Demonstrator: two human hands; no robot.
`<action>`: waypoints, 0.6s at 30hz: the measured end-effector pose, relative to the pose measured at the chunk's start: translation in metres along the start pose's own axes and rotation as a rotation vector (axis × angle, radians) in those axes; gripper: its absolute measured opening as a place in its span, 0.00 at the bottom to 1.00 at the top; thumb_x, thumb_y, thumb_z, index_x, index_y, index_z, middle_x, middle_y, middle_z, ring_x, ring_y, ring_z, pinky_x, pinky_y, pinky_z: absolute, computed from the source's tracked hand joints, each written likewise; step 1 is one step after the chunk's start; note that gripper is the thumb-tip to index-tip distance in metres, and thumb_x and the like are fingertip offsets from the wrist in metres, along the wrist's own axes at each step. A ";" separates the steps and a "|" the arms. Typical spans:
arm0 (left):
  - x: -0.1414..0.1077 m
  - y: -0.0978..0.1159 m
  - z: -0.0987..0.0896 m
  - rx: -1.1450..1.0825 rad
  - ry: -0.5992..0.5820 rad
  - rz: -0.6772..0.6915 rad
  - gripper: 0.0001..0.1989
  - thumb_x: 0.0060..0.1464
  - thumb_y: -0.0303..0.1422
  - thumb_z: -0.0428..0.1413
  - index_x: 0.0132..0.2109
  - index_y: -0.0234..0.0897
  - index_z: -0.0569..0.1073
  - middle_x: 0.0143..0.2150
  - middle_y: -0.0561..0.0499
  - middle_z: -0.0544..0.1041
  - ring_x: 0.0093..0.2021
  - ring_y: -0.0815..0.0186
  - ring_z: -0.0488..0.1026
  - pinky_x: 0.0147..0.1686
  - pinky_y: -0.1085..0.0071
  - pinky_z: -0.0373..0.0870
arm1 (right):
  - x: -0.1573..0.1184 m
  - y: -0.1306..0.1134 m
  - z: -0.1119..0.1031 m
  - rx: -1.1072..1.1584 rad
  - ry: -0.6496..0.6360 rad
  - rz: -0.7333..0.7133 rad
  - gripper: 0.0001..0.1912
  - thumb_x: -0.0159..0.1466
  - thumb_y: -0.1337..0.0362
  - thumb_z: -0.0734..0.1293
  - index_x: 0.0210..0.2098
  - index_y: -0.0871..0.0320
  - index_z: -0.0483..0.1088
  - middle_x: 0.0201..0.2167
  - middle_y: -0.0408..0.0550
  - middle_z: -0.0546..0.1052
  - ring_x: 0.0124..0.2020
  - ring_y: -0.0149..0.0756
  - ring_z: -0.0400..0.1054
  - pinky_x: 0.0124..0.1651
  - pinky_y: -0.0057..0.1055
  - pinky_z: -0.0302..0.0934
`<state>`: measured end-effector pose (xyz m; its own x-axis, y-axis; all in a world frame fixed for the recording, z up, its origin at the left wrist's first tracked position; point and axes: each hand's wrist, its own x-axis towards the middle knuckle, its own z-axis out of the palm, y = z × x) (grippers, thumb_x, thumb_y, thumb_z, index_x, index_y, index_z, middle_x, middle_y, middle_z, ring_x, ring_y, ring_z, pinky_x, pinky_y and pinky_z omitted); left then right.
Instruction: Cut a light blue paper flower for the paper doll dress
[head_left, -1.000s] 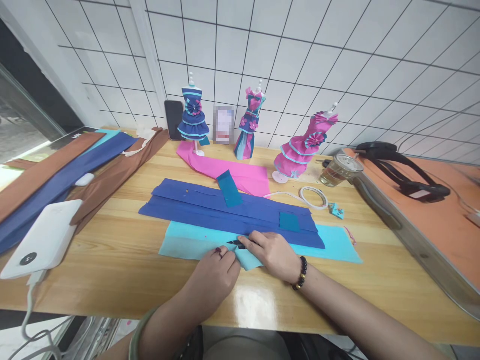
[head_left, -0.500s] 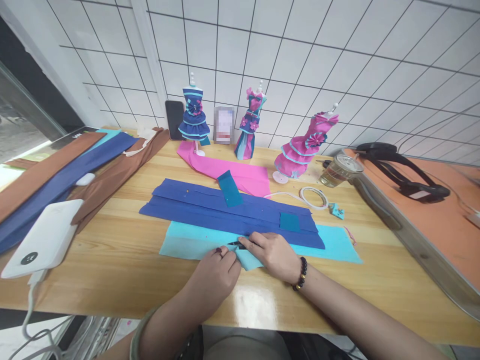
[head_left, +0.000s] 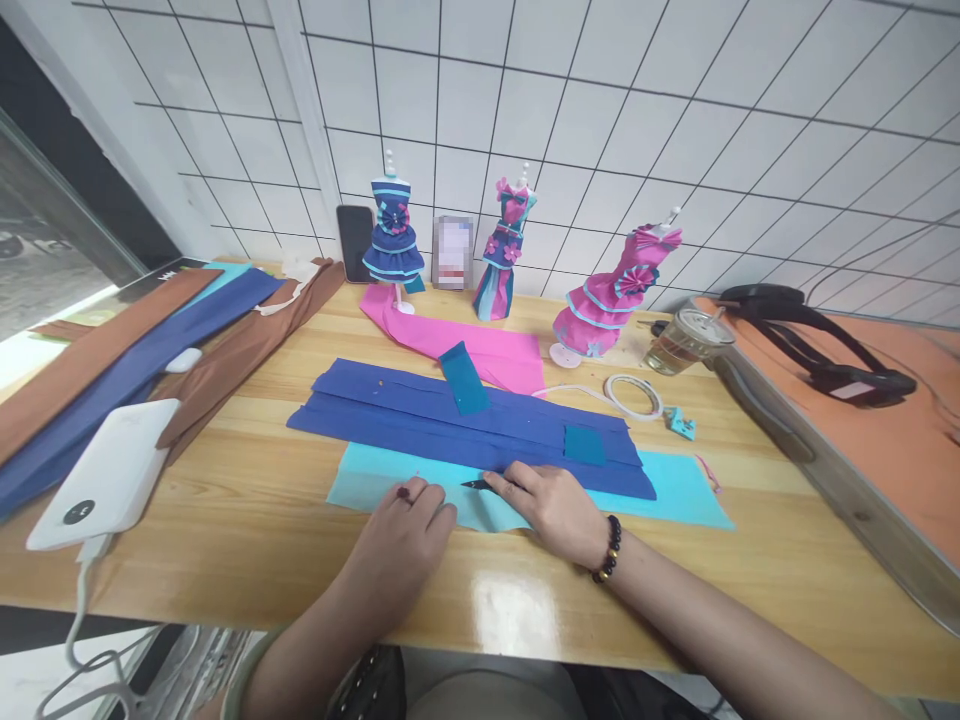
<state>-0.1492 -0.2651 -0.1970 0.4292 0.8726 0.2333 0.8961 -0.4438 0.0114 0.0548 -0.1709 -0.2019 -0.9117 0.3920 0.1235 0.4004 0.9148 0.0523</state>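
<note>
A light turquoise strip (head_left: 480, 512) of thin crinkly fabric or paper lies near the table's front, partly under layered dark blue strips (head_left: 420, 415). My left hand (head_left: 409, 540) is closed at its near edge, fingers curled and pressed on it; the fingertips are hidden. Over the strip's middle, my right hand (head_left: 559, 508) grips a slim black pointed tool (head_left: 475, 485), its tip towards the left. Most of the tool is covered by the fingers, so its kind is unclear. Two teal pieces (head_left: 463, 378) rest on the dark blue layers, apart from each other.
Behind stand three small dress forms, in blue (head_left: 394, 230), mixed (head_left: 504, 245) and pink (head_left: 611, 290) dresses. A tape roll (head_left: 634, 397) and a lidded cup (head_left: 688, 340) are on the right. Brown strips (head_left: 251, 350) and a white power bank (head_left: 105, 475) lie left.
My left hand has shifted left, away from the black tool. The raised fold of turquoise strip between my hands now lies flatter. My right hand keeps its hold.
</note>
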 end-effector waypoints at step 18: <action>-0.009 0.012 0.013 0.051 0.146 0.007 0.09 0.52 0.20 0.42 0.30 0.33 0.64 0.26 0.48 0.63 0.31 0.62 0.62 0.28 0.66 0.62 | 0.009 -0.008 -0.001 -0.030 0.020 -0.009 0.18 0.61 0.71 0.56 0.51 0.63 0.60 0.32 0.50 0.68 0.27 0.32 0.63 0.28 0.28 0.55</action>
<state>-0.1413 -0.2757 -0.2118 0.4176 0.8289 0.3722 0.8993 -0.4355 -0.0390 0.0437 -0.1752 -0.2006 -0.9132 0.3818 0.1423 0.3954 0.9147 0.0834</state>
